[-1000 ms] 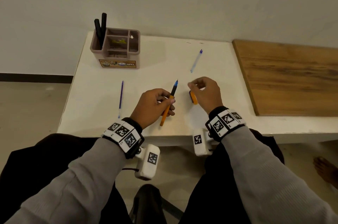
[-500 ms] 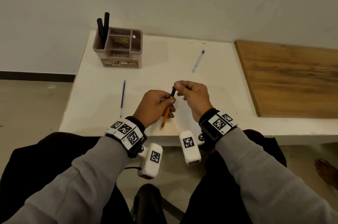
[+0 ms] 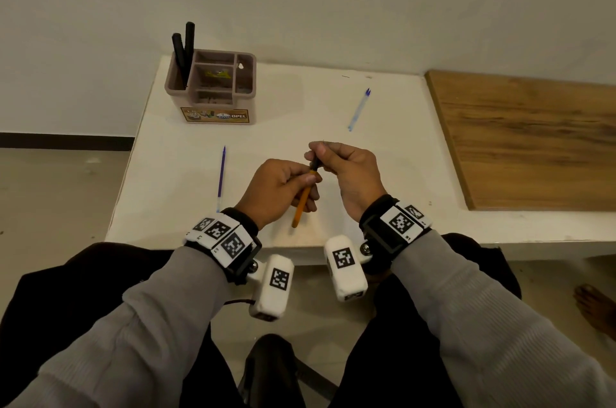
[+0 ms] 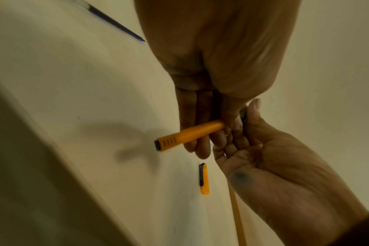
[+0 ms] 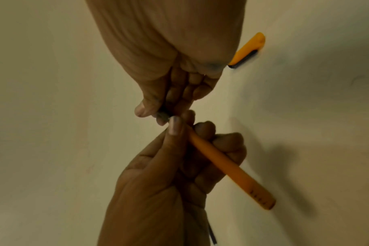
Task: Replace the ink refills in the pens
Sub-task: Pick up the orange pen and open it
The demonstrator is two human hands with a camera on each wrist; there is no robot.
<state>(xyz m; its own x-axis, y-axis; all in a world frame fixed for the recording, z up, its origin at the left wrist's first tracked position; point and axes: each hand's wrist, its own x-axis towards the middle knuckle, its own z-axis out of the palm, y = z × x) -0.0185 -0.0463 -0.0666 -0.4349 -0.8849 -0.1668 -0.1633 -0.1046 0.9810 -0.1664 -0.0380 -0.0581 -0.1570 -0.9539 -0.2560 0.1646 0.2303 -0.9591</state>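
Right hand [image 3: 346, 170] now on pen [image 3: 302, 200] tip

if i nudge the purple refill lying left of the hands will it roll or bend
The purple refill is a thin round tube lying flat on the white table, so it would probably roll sideways. It looks very slim, so likely light and somewhat bendy.

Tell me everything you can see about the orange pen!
The orange pen is a slim barrel that looks like smooth plastic, with a dark front section, a black end plug and small slots near the back end. Its cap is off, lying on the white table. The left hand grips the barrel, tilted above the table, while the right hand pinches the dark tip end.
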